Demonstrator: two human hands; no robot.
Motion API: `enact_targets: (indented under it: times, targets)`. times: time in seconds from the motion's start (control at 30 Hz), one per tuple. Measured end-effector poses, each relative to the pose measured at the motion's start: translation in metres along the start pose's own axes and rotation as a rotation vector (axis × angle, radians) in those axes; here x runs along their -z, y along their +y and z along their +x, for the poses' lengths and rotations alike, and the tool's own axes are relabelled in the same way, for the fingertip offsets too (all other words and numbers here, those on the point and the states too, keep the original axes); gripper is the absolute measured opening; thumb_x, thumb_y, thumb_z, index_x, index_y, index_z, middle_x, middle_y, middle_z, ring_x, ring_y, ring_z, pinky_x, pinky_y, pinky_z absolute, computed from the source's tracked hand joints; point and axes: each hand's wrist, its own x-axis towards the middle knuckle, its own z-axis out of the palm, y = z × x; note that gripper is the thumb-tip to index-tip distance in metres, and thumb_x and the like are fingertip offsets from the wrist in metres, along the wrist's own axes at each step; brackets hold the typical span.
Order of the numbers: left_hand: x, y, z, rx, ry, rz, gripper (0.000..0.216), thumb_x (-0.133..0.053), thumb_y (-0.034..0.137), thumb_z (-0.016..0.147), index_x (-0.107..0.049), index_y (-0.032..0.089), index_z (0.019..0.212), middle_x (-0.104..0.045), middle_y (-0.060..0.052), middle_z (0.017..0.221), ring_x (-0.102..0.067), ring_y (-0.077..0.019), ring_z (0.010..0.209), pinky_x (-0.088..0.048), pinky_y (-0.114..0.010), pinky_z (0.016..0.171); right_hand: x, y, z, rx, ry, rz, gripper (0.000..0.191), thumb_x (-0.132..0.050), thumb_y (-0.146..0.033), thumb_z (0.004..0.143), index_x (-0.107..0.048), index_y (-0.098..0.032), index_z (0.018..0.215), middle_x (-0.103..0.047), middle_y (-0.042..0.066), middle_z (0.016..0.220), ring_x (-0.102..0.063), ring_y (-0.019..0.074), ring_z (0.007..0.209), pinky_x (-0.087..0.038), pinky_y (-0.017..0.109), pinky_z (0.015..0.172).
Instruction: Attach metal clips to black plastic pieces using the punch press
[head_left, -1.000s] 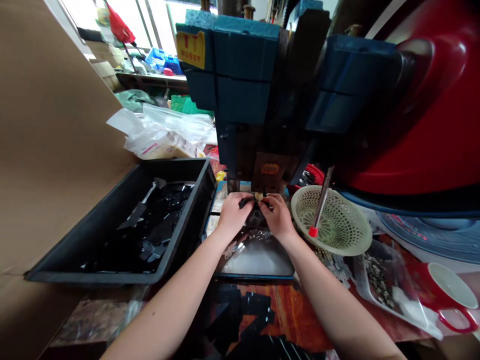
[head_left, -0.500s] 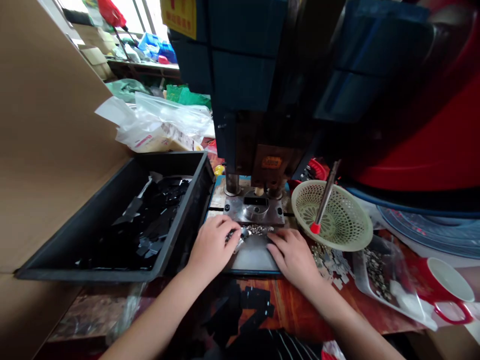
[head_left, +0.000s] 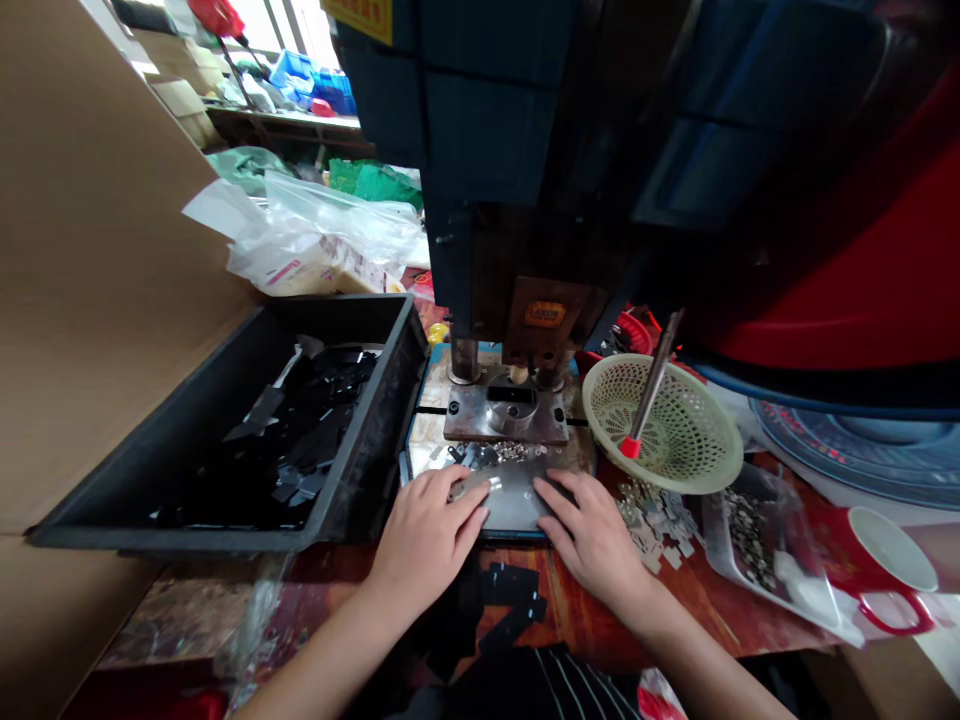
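Observation:
My left hand (head_left: 431,525) rests on the left part of the press's flat metal plate (head_left: 514,500), fingers stretched out. A small shiny metal piece (head_left: 495,484) lies at its index fingertip, and other bits show partly under the fingers. On the plate's right side lies my right hand (head_left: 592,530), fingers apart, holding nothing visible. Beyond my fingertips, small metal parts (head_left: 510,453) are scattered in front of the die block (head_left: 508,415). The dark blue press (head_left: 487,130) stands above it.
On the left is a black bin (head_left: 322,500) of dark flat pieces. A pale green basket (head_left: 705,450) holding a red-tipped metal rod (head_left: 651,385) stands right, near loose metal pieces (head_left: 660,525), a clear tray (head_left: 757,560) and a red mug (head_left: 847,560). Black strips (head_left: 514,590) lie in front.
Both hands have drawn slightly back toward me across the plate. The left fingers have come away from the cluster of small metal parts, which now shows more fully before the die block.

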Motion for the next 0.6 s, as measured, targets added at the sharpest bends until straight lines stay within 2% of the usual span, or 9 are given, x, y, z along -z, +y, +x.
enact_targets:
  times: [0.13,0.33,0.47,0.6]
  targets:
    - [-0.003,-0.003,-0.014,-0.071,-0.027,-0.013,0.034,-0.057,0.035,0.085,-0.059,0.028,0.118,-0.057,-0.008,0.116,-0.051,-0.0277,0.103,-0.041,-0.045,0.087,-0.004,-0.003,-0.009,0.04,-0.021,-0.009,0.032,-0.052,-0.028,0.089,-0.057,-0.024,0.12,-0.056,0.01,0.121,-0.049,0.0269,0.112,-0.038,0.054,0.1]
    - [-0.01,0.0,-0.017,-0.113,-0.016,-0.027,0.024,-0.055,0.026,0.086,-0.063,0.027,0.109,-0.061,-0.006,0.11,-0.053,-0.0254,0.099,-0.041,-0.042,0.085,-0.007,-0.01,-0.013,0.026,0.035,-0.023,0.034,-0.054,-0.026,0.088,-0.054,-0.022,0.122,-0.056,0.011,0.121,-0.048,0.0272,0.114,-0.037,0.055,0.1]
    - [-0.015,0.004,-0.015,-0.194,-0.032,-0.073,0.023,-0.051,0.022,0.089,-0.062,0.025,0.109,-0.063,-0.006,0.108,-0.055,-0.0235,0.094,-0.042,-0.04,0.081,-0.012,-0.018,-0.017,0.046,0.078,0.035,0.021,-0.053,-0.018,0.087,-0.061,-0.024,0.107,-0.063,0.006,0.106,-0.054,0.0227,0.105,-0.037,0.05,0.101]
    - [-0.015,0.004,-0.014,-0.258,-0.035,-0.151,0.02,-0.047,0.018,0.091,-0.063,0.022,0.103,-0.066,-0.004,0.098,-0.057,-0.0204,0.085,-0.044,-0.036,0.077,-0.017,-0.019,-0.018,0.031,0.131,0.131,0.018,-0.05,-0.012,0.087,-0.061,-0.021,0.098,-0.064,0.004,0.092,-0.057,0.0191,0.093,-0.039,0.047,0.1]
